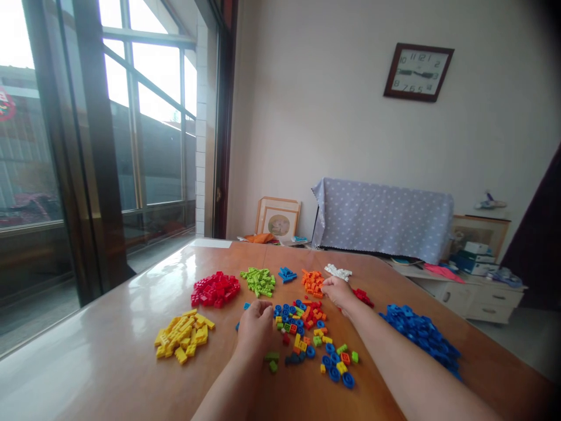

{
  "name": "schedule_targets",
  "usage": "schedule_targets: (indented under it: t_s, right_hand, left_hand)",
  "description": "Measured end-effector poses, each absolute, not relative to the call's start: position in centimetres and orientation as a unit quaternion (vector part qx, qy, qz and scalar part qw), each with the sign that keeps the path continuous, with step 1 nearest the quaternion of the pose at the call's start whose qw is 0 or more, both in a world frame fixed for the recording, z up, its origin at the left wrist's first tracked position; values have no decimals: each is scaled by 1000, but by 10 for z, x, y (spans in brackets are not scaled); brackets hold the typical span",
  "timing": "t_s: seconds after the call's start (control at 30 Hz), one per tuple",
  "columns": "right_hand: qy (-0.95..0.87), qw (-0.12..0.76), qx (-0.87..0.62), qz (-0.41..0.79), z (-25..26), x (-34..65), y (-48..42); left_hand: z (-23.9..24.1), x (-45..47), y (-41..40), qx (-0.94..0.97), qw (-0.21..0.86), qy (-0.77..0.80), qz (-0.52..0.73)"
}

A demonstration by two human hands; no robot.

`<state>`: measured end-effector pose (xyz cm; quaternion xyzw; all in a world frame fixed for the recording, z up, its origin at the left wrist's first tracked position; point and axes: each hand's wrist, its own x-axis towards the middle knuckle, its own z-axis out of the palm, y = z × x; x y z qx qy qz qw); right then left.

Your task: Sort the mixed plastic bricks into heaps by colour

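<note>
My left hand [256,323] is over the middle of the table with its fingers curled together; whatever they hold is hidden. A few blue bricks [246,306] show beside it, and a mixed heap of coloured bricks [289,316] lies just to its right. At the right edge of the orange brick pile [312,282], my right hand [338,291] has its fingertips pinched together. I cannot make out what is between them. White bricks [338,271] lie behind that hand, and a small red pile [363,297] is partly covered by it.
Sorted piles ring the mixed heap: yellow bricks [184,336], red bricks [215,289], lime green bricks [258,282], small blue pieces [287,275] and a large blue pile [421,336]. Loose round blue pieces [333,374] lie near the front. A cloth-covered object [381,216] stands beyond the table [109,362].
</note>
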<state>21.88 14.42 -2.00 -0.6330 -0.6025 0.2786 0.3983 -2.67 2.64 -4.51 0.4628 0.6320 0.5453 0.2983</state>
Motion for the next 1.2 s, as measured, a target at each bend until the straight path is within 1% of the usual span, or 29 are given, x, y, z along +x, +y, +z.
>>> schedule_targets:
  t_s: [0.27, 0.53, 0.83, 1.0, 1.2]
  right_hand:
    - [-603, 399, -648, 239, -15, 215, 169]
    - [-624, 391, -628, 253, -43, 227, 158]
    - [-681, 338, -610, 223, -53, 240, 143]
    - [-720, 297, -594, 201, -50, 229, 143]
    - [-754, 248, -582, 177, -44, 209, 140]
  left_hand:
    - [-44, -27, 25, 474, 293, 626, 545]
    - [-42, -26, 23, 464, 305, 625, 548]
    - [-39, -23, 21, 458, 305, 637, 540]
    - [-39, -23, 21, 466, 290, 637, 542]
    - [-41, -24, 22, 464, 298, 635, 541]
